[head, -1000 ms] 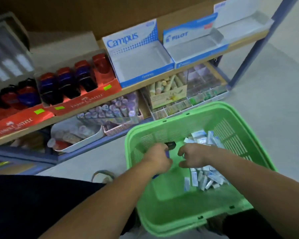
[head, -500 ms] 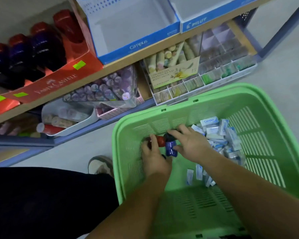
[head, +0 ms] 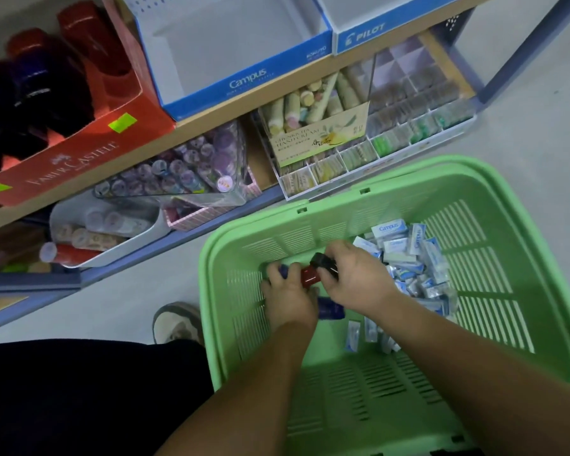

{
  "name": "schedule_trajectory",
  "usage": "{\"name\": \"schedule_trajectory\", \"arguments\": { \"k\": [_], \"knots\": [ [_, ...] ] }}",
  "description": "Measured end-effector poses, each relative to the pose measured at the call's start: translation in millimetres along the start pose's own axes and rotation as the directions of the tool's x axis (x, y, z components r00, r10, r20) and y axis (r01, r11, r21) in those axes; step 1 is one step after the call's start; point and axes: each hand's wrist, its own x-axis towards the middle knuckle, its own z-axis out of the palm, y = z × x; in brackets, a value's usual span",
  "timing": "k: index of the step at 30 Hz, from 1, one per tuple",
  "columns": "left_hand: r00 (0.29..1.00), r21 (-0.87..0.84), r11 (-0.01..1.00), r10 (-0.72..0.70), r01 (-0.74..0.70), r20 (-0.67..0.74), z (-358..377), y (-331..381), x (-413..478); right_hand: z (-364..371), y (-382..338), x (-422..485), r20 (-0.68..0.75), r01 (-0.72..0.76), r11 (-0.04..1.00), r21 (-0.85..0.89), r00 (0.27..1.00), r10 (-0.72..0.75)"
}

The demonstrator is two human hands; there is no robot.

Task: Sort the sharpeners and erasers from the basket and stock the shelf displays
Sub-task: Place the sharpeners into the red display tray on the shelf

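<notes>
Several sharpeners (head: 310, 276), Campus erasers (head: 405, 248), green basket (head: 343, 199), Faber-Castell tray (head: 73, 166), Pilot box (head: 366, 32)

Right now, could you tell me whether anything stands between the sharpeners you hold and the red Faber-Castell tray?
Only the wall of the green basket, which the sharpeners in the left hand and right hand must clear; beyond it, nothing visible blocks the red Faber-Castell tray.

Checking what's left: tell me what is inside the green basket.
In the green basket: a pile of Campus erasers, the red sharpener in the left hand, the black sharpener in the right hand, a blue sharpener beneath both. Anything under the hands or pile is hidden.
</notes>
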Motion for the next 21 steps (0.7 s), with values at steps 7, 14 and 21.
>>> {"name": "schedule_trajectory", "arguments": {
  "k": [7, 14, 21],
  "knots": [
    [0.998, 0.007, 1.0, -0.003, 0.003, 0.058, -2, -3, 12, 16, 12, -20, 0.321, -0.441, 0.86, 0.258, 0.878, 0.354],
    [0.997, 0.027, 0.999, 0.019, -0.021, 0.076, -40, 22, 5, 29, 5, -19, 0.497, -0.601, 0.57, 0.56, 0.794, 0.35],
    [0.979, -0.048, 0.985, 0.171, -0.167, 0.113, -123, 39, -24, -11, -17, -27, 0.357, -0.474, 0.537, 0.698, 0.88, 0.313]
  ]
}}
